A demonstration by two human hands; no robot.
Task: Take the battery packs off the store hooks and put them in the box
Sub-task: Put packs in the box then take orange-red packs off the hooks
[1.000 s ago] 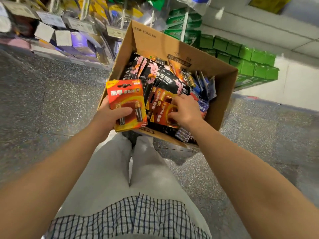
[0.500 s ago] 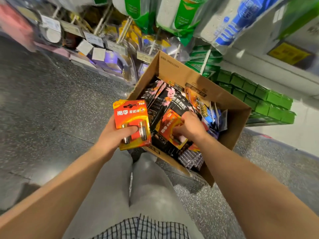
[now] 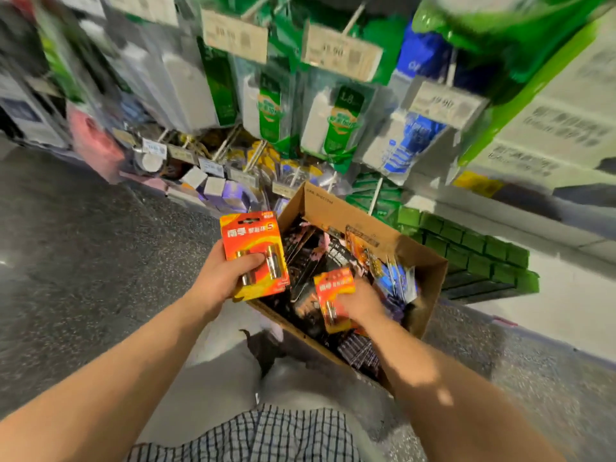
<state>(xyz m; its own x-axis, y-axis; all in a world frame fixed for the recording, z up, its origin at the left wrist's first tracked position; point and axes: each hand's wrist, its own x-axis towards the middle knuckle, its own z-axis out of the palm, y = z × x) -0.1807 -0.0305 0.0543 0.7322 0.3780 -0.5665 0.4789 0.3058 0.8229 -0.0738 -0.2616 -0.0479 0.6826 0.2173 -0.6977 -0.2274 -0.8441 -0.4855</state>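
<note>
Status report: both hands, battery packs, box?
Left hand holds orange battery pack beside box. Right hand grips second pack inside box. Nothing in the way.

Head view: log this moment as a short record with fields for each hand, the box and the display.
left hand: grips a red-orange battery pack, held up beside the box's near-left corner
right hand: inside the box, holding a second red-orange pack
cardboard box: open, on the floor, heaped with battery packs, mostly black, some blue
display hooks: green and blue packs hanging under price tags, blurred
green cartons: stacked beyond the box
</note>
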